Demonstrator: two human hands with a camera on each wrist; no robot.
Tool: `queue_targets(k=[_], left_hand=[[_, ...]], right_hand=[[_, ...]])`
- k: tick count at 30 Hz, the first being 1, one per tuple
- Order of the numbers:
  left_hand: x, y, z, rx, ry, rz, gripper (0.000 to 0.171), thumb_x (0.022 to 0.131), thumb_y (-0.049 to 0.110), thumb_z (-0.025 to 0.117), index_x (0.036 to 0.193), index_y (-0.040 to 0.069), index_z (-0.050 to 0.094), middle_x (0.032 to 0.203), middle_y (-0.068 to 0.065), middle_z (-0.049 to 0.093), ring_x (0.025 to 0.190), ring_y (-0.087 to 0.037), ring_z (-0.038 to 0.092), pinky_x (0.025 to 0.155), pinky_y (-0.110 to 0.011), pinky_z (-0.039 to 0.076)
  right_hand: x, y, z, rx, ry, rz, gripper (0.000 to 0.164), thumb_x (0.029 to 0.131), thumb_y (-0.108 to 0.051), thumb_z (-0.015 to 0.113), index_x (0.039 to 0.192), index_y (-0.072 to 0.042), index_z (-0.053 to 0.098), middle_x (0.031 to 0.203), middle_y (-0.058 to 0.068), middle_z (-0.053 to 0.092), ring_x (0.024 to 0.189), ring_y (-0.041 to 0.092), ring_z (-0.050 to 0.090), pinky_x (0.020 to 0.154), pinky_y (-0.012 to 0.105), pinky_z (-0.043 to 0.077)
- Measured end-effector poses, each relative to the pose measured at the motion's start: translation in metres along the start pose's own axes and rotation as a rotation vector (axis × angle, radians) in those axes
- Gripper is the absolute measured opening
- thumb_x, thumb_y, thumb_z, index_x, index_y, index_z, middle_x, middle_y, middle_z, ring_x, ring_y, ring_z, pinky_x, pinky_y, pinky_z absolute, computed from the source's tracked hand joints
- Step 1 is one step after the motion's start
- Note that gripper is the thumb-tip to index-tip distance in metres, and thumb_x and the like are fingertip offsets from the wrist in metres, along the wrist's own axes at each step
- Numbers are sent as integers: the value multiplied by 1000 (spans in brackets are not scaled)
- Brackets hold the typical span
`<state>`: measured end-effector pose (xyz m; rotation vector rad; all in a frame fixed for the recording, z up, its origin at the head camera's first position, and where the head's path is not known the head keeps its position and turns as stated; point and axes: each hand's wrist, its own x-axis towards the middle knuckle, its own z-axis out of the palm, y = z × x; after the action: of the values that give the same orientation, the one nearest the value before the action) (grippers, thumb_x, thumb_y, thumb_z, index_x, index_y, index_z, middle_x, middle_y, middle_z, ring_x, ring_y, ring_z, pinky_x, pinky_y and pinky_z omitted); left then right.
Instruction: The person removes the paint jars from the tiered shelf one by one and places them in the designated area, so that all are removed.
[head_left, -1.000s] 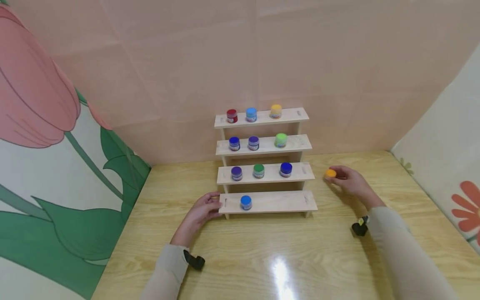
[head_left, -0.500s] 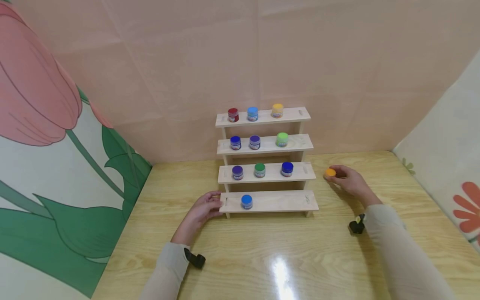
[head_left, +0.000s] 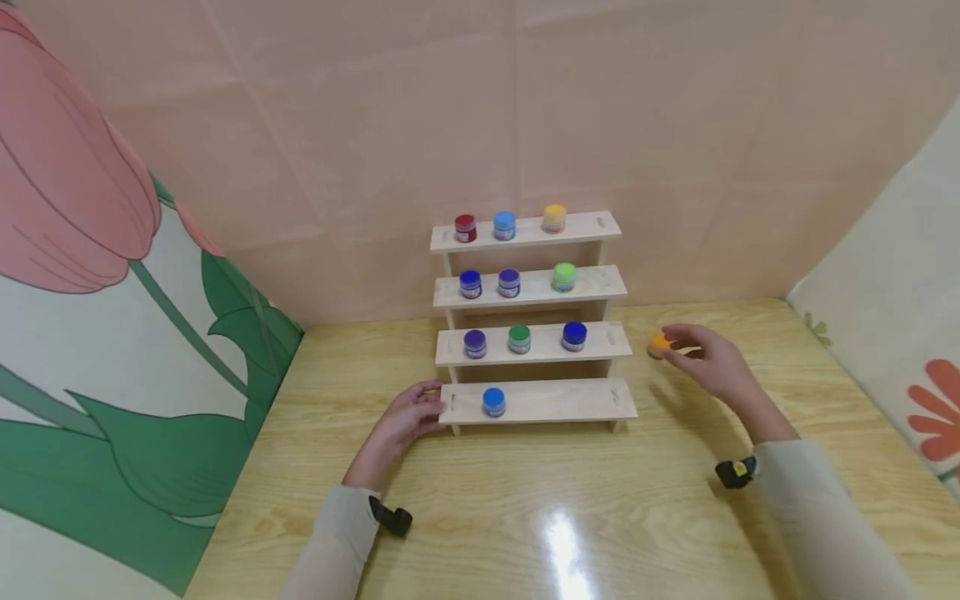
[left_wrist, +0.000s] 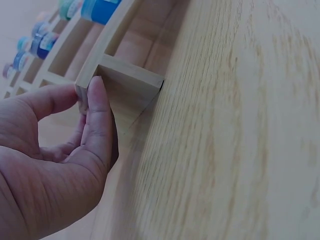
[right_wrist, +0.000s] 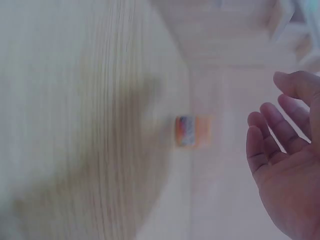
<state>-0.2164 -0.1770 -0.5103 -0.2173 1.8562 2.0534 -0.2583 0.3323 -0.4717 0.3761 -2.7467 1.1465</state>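
Note:
My left hand [head_left: 408, 419] pinches the left end of the bottom step of a pale wooden tiered stand [head_left: 558, 403]. In the left wrist view, thumb and fingers close on that board's corner [left_wrist: 86, 80]. A small orange-lidded paint jar [head_left: 657, 345] stands upright on the table, right of the stand. My right hand [head_left: 712, 367] is close over it in the head view, fingers loosely bent. The right wrist view shows a gap between that hand and the blurred orange jar [right_wrist: 192, 131]. One blue jar [head_left: 493, 402] sits on the bottom step, left of its middle.
Higher steps each bear several small jars, such as a green one [head_left: 519, 338], a light green one [head_left: 564, 277] and a red one [head_left: 465, 228]. A pink backdrop [head_left: 360, 167] hangs behind the wooden table [head_left: 480, 508]; flowered panels stand at both sides.
My right hand has let go of the orange jar and lifted slightly back from it. The left hand keeps its hold on the stand.

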Motion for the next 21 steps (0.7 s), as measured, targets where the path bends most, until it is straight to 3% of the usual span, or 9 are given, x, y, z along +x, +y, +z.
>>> queue_targets(k=[6,9,13,21], left_hand=[[1,-2,0,12,7,9,50,96,1,63,144,1,47,107,-10,57,87,-19,63,73,-31,60],[0,-1,1,13,14,7,50,96,1,63,143,1,47,107,-10,57,87,-19,63,74,-31,60],[0,1,1,11,18,1,50,96,1,63,143,2,48,108,-10,57,87,-19,63,74,-31,60],[1,0,2,18,15,7,50,96,0,63,143,0,47,107,-10,57,86,-18,63,72,-29,60]], right_hand=[[-23,-39,5,70,40,-80,32,98,-16,68,126,-1,63,120,19,67,98,-3,58,80,6,47],[-31,-55,11,96,48,-142,28,97,-11,69,123,0,65,116,16,68,97,-7,58,81,7,49],[-38,-72,22,118,21,-160,28,96,-10,70,122,-2,66,114,12,69,96,-3,59,82,9,50],[-36,-98,48,239,-91,-162,29,97,-9,68,125,-1,64,117,17,69,100,12,65,84,16,54]])
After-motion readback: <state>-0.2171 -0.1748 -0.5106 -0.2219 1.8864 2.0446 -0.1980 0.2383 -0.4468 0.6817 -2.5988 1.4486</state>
